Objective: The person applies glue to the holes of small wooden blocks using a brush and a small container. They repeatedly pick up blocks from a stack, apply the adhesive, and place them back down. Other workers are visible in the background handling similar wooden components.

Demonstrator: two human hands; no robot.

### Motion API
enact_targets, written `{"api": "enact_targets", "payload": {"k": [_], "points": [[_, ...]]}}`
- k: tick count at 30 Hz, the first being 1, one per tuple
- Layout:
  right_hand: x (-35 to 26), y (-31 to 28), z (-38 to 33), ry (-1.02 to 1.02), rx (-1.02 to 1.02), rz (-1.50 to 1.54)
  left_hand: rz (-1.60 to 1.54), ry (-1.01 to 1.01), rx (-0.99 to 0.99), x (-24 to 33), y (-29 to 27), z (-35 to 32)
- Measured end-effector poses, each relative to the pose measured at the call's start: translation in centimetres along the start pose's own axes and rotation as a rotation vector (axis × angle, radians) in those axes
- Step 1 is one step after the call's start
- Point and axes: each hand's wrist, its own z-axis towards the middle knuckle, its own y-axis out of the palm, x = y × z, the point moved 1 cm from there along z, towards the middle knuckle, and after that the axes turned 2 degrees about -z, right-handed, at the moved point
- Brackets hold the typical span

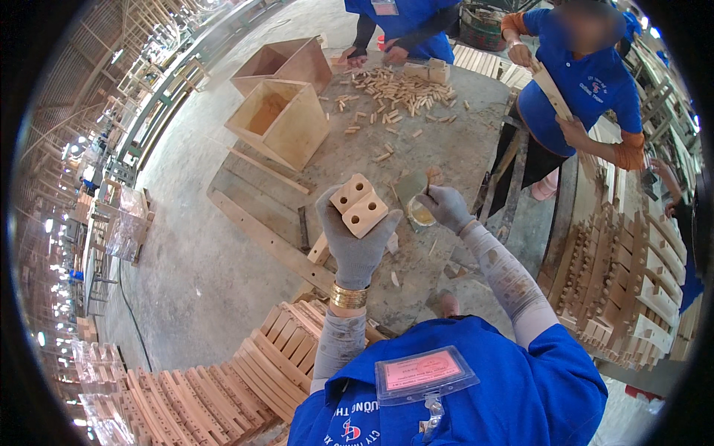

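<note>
My left hand [355, 249], in a grey glove, is wrapped round two pale wooden pieces [360, 206] held side by side. Their ends face up, and each shows round drilled holes. To the right, my gloved right hand [448, 209] is closed, fingers pinched together over a small round container [422, 213] with pale yellowish contents. What those fingers grip is too small to tell. A flat greenish-grey piece [410, 186] lies beside the container. Farther off on the worktable [461, 141] is a heap of short wooden dowels [405, 93], some scattered toward me.
Two open wooden boxes [301, 137] stand at the table's left edge. Stacked drilled wooden parts [201, 394] lie at lower left, with more stacks [617, 282] at right. Across the table is a person in blue [416, 30]; another person [580, 89] at right holds a wooden slat.
</note>
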Motion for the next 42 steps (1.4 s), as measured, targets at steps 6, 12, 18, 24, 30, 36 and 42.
{"api": "enact_targets", "payload": {"k": [6,12,18,24,30,36,42], "points": [[-0.9,-2.5,-0.3,0.130,0.053,0.407,-0.019,-0.016,-0.005,0.0,0.1,0.1],[-13.2,-14.7,1.3,0.065,0.313,0.717,0.004,0.037,0.000,-0.2,0.1,0.2],[-22.3,-18.7,1.5,-0.352,0.200,0.464,-0.008,0.071,-0.019,0.3,0.2,0.4],[-23.9,-17.6,2.7,-0.644,0.120,0.219,-0.007,0.113,-0.047,0.1,0.2,0.6],[-24.7,-16.9,3.0,-0.683,0.099,0.069,0.001,0.108,-0.036,0.2,0.0,0.7],[-25.1,-16.7,2.8,-0.664,0.138,0.075,-0.010,0.097,-0.048,-0.1,-0.3,0.7],[-25.1,-18.1,1.2,-0.340,0.231,0.376,-0.002,0.072,-0.086,-0.5,-0.7,0.9]]}}
